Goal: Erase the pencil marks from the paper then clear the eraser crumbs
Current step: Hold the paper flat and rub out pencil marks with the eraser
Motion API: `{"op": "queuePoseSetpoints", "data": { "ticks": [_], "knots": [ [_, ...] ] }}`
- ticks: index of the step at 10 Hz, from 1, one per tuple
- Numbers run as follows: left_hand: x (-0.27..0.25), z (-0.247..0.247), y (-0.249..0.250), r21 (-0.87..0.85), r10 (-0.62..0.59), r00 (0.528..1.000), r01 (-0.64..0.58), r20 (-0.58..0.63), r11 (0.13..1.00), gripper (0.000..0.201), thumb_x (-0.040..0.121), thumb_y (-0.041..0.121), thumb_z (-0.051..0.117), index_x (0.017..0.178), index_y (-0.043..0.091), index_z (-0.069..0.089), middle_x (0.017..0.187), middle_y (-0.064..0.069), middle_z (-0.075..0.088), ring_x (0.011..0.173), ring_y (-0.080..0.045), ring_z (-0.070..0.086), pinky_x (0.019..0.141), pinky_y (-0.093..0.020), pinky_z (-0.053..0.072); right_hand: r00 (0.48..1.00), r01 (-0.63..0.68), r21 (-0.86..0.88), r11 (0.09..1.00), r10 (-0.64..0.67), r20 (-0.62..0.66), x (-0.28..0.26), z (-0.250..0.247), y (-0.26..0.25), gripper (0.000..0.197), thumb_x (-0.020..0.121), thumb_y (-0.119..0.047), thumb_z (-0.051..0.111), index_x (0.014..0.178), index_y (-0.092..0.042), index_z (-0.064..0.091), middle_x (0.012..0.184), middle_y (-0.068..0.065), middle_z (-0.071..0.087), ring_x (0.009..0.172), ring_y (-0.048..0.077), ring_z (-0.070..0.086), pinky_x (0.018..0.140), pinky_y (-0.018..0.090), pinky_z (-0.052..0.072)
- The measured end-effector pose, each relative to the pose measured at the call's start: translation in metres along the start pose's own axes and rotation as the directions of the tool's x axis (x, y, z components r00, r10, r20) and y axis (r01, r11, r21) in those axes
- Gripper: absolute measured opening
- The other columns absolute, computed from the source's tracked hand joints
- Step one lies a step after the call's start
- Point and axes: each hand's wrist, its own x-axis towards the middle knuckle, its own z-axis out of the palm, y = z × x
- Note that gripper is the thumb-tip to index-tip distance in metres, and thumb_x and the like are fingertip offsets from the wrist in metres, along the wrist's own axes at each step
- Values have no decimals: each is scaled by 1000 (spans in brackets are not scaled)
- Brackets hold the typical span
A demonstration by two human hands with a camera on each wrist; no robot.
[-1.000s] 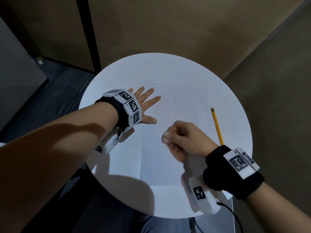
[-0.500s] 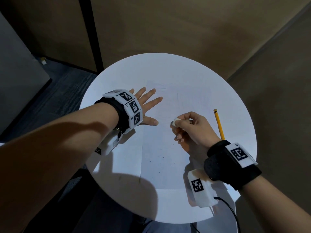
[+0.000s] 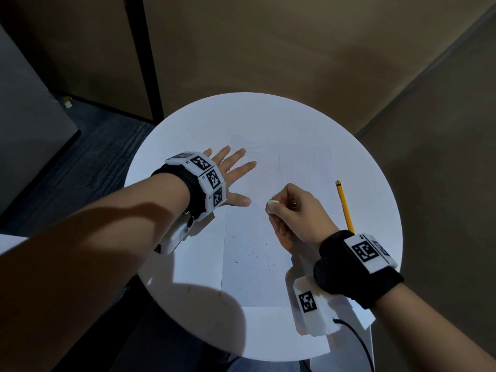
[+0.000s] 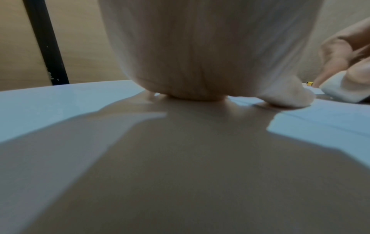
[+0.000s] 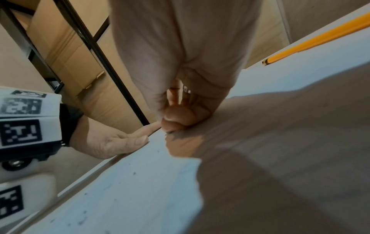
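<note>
right hand (image 3: 298, 210) pinched eraser (image 3: 271, 204) on paper (image 3: 257, 264); left hand (image 3: 230, 170) lay flat, fingers spread; left wrist view alone showed eraser's side.

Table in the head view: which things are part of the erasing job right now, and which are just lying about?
In the job:
paper, held flat by the left hand
eraser, pinched in the right hand
crumbs on the paper

Lying about:
pencil, on the table beside the paper, untouched
</note>
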Motion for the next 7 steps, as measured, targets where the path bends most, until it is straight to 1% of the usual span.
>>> {"op": "queuePoseSetpoints", "data": {
  "ticks": [1, 2, 3, 4, 5, 6, 7],
  "knots": [
    [1, -1, 1, -7, -8, 1000, 8, 18, 1000, 88, 79, 79, 25, 145, 41, -19, 155, 7, -27, 144, -22, -19, 114, -47, -9, 999, 25, -58, 998, -23, 23, 0, 0, 1, 17, 86, -14, 60, 71, -14, 53, 60, -6, 58, 52, 8, 52, 55, 22, 44],
    [1, -3, 2, -5, -13, 1000, 13, 28, 1000, 88, 80, 78, 27, 145, 41, -18, 155, 7, -27, 144, -23, -19, 114, -47, -10, 998, 17, -49, 999, -14, 61, 2, 0, -1, 20, 83, -9, 60, 66, -14, 52, 55, -9, 57, 50, 8, 51, 55, 23, 42],
    [0, -4, 3, -16, -12, 999, 13, 31, 1000, 88, 81, 77, 29, 146, 40, -17, 155, 7, -26, 144, -22, -19, 114, -47, -10, 1000, -10, 61, 998, 8, 25, 4, -3, 0, 16, 86, -11, 61, 71, -12, 54, 54, -1, 62, 46, 16, 56, 50, 25, 44],
    [0, -3, 2, -20, -14, 1000, 15, 21, 1000, 88, 80, 77, 29, 146, 41, -17, 155, 7, -26, 144, -22, -19, 114, -47, -9, 1000, 19, 1, 1000, -19, 5, 2, -1, 1, 17, 87, -13, 59, 71, -14, 53, 55, -3, 60, 47, 12, 54, 50, 22, 43],
    [0, -3, 3, -18, -13, 1000, 13, 24, 1000, 88, 82, 76, 30, 146, 40, -18, 155, 7, -27, 144, -22, -20, 114, -47, -10, 997, 17, -66, 998, -12, 73, 0, 2, -1, 16, 82, -8, 59, 68, -13, 53, 60, -4, 58, 50, 9, 51, 56, 26, 45],
    [-1, -4, 3, -14, -12, 1000, 13, 25, 1000, 87, 82, 76, 30, 146, 40, -17, 155, 7, -27, 144, -22, -19, 114, -47, -9, 996, -42, 94, 995, 35, 82, 0, 0, -1, 9, 85, -8, 59, 78, -4, 55, 57, 10, 60, 44, 22, 52, 44, 26, 43],
    [-1, -4, 3, -26, -14, 1000, 15, 12, 1000, 88, 81, 76, 31, 146, 40, -16, 155, 7, -25, 144, -22, -19, 114, -47, -9, 999, -32, 126, 992, 29, 24, 2, -2, 3, 12, 89, -13, 58, 81, -4, 53, 54, 13, 60, 39, 27, 52, 41, 25, 41]
  ]
}}
